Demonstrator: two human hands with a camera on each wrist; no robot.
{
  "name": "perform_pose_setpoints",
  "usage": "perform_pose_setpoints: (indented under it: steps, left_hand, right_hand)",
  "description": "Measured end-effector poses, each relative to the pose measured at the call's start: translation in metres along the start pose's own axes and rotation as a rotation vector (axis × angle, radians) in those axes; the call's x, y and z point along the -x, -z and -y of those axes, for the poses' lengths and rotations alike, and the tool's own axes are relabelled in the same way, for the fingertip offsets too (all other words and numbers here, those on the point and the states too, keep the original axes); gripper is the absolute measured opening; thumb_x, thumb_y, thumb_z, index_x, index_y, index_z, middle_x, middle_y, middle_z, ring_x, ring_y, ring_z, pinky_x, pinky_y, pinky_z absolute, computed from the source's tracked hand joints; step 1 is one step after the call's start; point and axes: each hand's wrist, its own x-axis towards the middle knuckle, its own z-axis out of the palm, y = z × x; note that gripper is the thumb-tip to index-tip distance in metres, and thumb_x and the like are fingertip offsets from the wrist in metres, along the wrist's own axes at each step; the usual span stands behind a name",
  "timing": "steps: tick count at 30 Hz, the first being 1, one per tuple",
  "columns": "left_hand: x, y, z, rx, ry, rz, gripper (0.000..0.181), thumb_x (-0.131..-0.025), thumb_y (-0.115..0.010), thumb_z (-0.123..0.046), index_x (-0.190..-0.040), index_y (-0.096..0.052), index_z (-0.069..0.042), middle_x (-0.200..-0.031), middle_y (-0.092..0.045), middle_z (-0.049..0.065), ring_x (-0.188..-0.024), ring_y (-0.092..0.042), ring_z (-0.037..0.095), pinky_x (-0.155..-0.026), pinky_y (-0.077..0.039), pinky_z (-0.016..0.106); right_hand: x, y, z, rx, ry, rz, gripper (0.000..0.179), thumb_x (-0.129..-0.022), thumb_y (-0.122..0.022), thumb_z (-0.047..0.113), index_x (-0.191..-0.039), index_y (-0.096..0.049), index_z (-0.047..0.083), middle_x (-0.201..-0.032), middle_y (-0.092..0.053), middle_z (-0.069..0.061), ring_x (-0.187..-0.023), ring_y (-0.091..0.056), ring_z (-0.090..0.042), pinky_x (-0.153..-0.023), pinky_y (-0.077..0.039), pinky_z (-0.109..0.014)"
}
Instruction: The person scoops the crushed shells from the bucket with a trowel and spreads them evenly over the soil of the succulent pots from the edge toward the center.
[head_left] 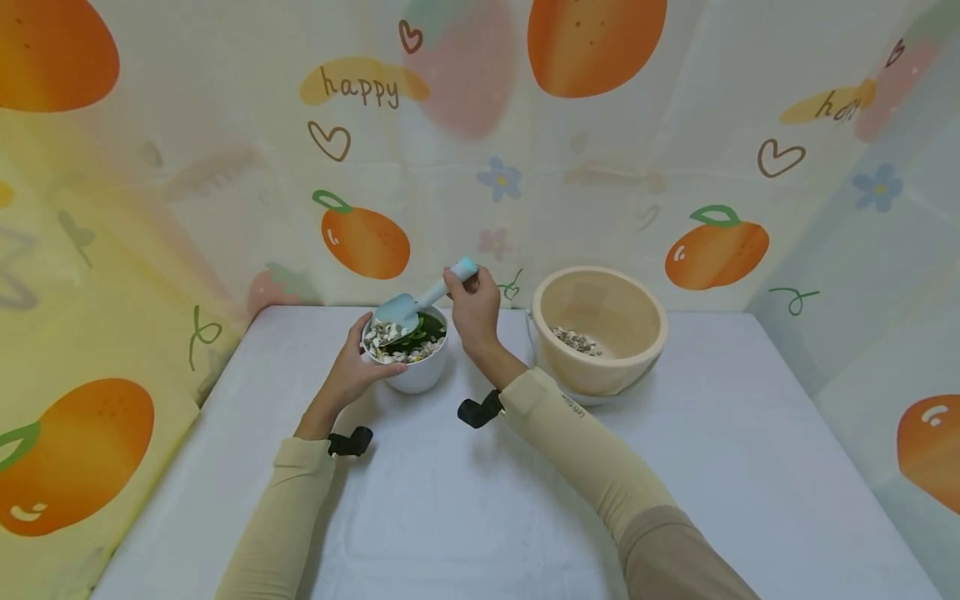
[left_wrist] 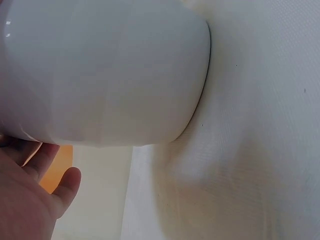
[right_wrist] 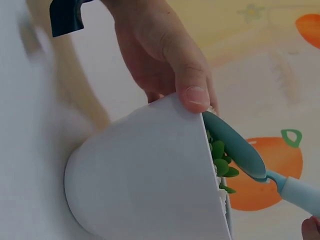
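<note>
A white flower pot [head_left: 415,380] stands upright on the table, holding a green leafy plant [right_wrist: 220,162] and pale pebbles [head_left: 405,353]. My left hand [head_left: 351,369] holds the pot from its left side, the thumb [right_wrist: 196,97] against the wall near the rim. With my right hand [head_left: 477,312] I grip the handle of a light blue small trowel [head_left: 396,310]. Its blade tilts down over the pot's rim, above the plant and pebbles. In the left wrist view the smooth pot wall [left_wrist: 110,70] hides part of the left fingers.
A beige bucket [head_left: 600,377] stands right of the pot, with some pebbles [head_left: 576,342] on its bottom. White cloth covers the table [head_left: 420,517]. Behind it hangs a curtain [head_left: 570,200] printed with oranges. A black wrist mount [head_left: 480,410] sits on the right wrist.
</note>
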Motion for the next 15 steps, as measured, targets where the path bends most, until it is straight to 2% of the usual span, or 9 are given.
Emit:
perform_pose_setpoints:
  steps: [3,9,12,15]
  left_hand:
    - [-0.001,0.000,0.000,0.001,0.003,0.002,0.117,-0.075,-0.083,-0.030,-0.157,-0.002,-0.014,-0.162,-0.013,0.017,-0.146,-0.020,0.042,-0.115,-0.024,0.063]
    - [-0.001,0.000,0.002,0.008,0.004,-0.002,0.117,-0.075,-0.084,-0.030,-0.157,-0.002,-0.015,-0.162,-0.014,0.017,-0.146,-0.020,0.041,-0.115,-0.023,0.063]
    - [0.000,-0.001,0.002,0.010,-0.007,-0.008,0.116,-0.076,-0.083,-0.028,-0.157,-0.003,-0.015,-0.162,-0.015,0.018,-0.146,-0.021,0.041,-0.115,-0.022,0.062]
    - [0.002,-0.003,0.001,0.018,-0.016,-0.021,0.114,-0.076,-0.083,-0.026,-0.157,-0.003,-0.014,-0.161,-0.016,0.018,-0.145,-0.022,0.041,-0.115,-0.023,0.062]
  right_hand:
    - [-0.003,0.000,0.000,-0.062,-0.019,0.027,0.028,-0.096,-0.060,0.010,-0.120,-0.056,-0.006,-0.121,-0.066,-0.023,-0.116,-0.064,-0.029,-0.096,-0.053,-0.033]
    - [-0.011,0.005,-0.003,-0.280,-0.116,0.073,0.030,-0.094,-0.061,0.004,-0.122,-0.056,-0.006,-0.120,-0.065,-0.026,-0.112,-0.066,-0.033,-0.095,-0.054,-0.033]
    - [-0.013,0.007,-0.004,-0.341,-0.140,0.069,0.029,-0.092,-0.063,0.002,-0.120,-0.060,-0.006,-0.113,-0.068,-0.023,-0.105,-0.070,-0.030,-0.094,-0.054,-0.035]
    - [-0.013,0.008,-0.004,-0.343,-0.132,0.062,0.026,-0.091,-0.064,0.002,-0.116,-0.061,-0.006,-0.102,-0.071,-0.014,-0.096,-0.072,-0.022,-0.092,-0.055,-0.035]
